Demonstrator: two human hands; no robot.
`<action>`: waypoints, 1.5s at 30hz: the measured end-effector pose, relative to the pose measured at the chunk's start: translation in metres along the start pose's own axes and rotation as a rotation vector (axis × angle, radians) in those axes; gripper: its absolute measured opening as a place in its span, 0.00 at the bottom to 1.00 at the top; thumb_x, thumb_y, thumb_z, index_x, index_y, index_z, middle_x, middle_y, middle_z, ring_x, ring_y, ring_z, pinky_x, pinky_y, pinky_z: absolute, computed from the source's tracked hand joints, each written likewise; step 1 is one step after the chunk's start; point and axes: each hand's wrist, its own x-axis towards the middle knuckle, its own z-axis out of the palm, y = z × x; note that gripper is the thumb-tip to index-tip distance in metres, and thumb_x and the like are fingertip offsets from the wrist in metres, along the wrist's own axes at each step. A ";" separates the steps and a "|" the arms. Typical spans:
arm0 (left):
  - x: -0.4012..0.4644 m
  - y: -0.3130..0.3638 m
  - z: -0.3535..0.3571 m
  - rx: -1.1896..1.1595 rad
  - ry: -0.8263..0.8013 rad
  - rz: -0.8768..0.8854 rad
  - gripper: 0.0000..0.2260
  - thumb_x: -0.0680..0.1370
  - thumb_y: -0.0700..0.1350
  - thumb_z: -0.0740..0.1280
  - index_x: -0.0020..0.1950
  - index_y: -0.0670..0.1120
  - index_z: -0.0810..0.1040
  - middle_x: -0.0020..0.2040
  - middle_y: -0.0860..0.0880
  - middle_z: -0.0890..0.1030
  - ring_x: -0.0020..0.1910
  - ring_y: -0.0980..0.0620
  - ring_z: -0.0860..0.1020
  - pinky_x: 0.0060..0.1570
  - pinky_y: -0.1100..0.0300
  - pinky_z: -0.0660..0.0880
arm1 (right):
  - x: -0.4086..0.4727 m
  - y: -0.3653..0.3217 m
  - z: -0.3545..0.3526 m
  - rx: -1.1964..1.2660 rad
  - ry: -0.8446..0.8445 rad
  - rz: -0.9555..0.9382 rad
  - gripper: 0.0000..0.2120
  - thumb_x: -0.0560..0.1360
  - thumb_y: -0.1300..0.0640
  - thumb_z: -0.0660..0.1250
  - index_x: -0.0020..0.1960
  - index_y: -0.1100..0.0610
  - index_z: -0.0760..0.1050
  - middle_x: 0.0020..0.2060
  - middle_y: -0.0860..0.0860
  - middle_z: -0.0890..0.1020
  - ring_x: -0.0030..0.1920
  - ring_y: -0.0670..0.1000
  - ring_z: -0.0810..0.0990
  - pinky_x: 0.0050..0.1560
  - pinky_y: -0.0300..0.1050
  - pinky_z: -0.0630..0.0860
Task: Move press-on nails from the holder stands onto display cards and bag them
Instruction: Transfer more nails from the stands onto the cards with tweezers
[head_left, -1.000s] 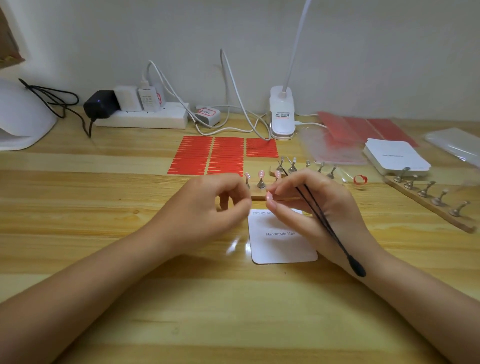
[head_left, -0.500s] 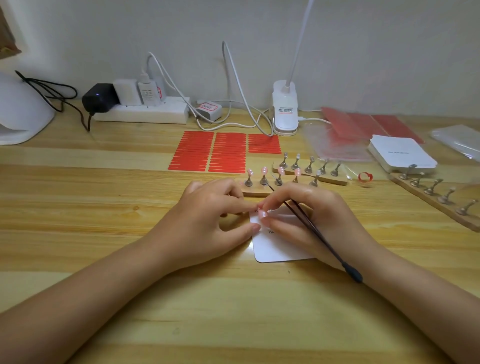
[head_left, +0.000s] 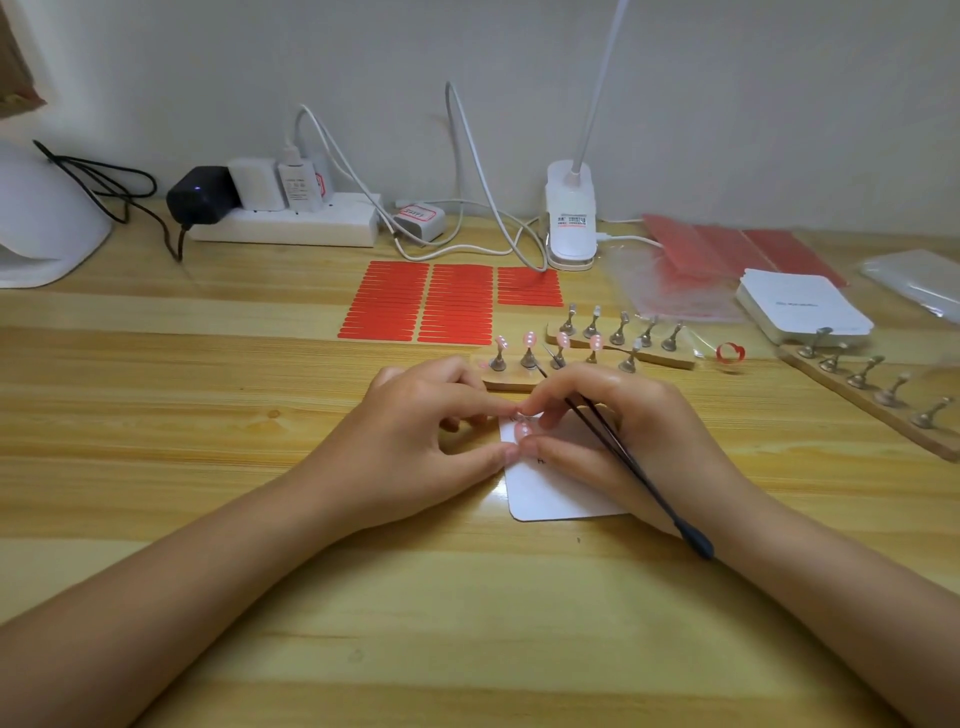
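**Both hands meet over a pink nail on the card**

On the wooden table (head_left: 208, 519), the left hand (head_left: 415, 447) and right hand (head_left: 623, 441) meet, fingertips pinching a pink press-on nail (head_left: 522, 430) at the white display card (head_left: 561, 493)'s far-left corner. Black tweezers (head_left: 634, 467) lie in the right hand's grip. Just beyond, the near holder stand (head_left: 511, 382) carries four pink nails.

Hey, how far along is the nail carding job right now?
Early. Done: one stand on the near wooden holder strip looks bare. In hand: both hands, left hand and right hand, press a pink press-on nail onto the white display card. Left: four pink nails on stands; no bagging visible.
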 end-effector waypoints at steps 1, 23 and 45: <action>0.000 0.000 0.000 -0.003 0.000 -0.002 0.15 0.68 0.57 0.67 0.53 0.58 0.80 0.41 0.55 0.74 0.37 0.61 0.71 0.47 0.59 0.62 | 0.000 -0.001 -0.001 0.003 0.002 0.002 0.07 0.67 0.62 0.76 0.43 0.58 0.80 0.36 0.49 0.81 0.39 0.46 0.78 0.43 0.41 0.74; 0.000 -0.003 0.000 -0.007 0.006 -0.005 0.13 0.70 0.53 0.71 0.54 0.54 0.82 0.43 0.56 0.74 0.42 0.60 0.72 0.50 0.59 0.62 | -0.014 -0.007 -0.012 0.052 0.152 -0.039 0.07 0.70 0.55 0.68 0.34 0.52 0.76 0.28 0.45 0.80 0.32 0.41 0.78 0.34 0.26 0.69; 0.000 0.002 -0.002 -0.069 -0.025 -0.055 0.21 0.65 0.61 0.63 0.53 0.54 0.82 0.42 0.56 0.74 0.40 0.61 0.72 0.50 0.59 0.62 | -0.013 0.000 -0.012 0.027 0.095 -0.051 0.13 0.72 0.55 0.65 0.33 0.62 0.77 0.27 0.47 0.80 0.32 0.46 0.78 0.33 0.37 0.72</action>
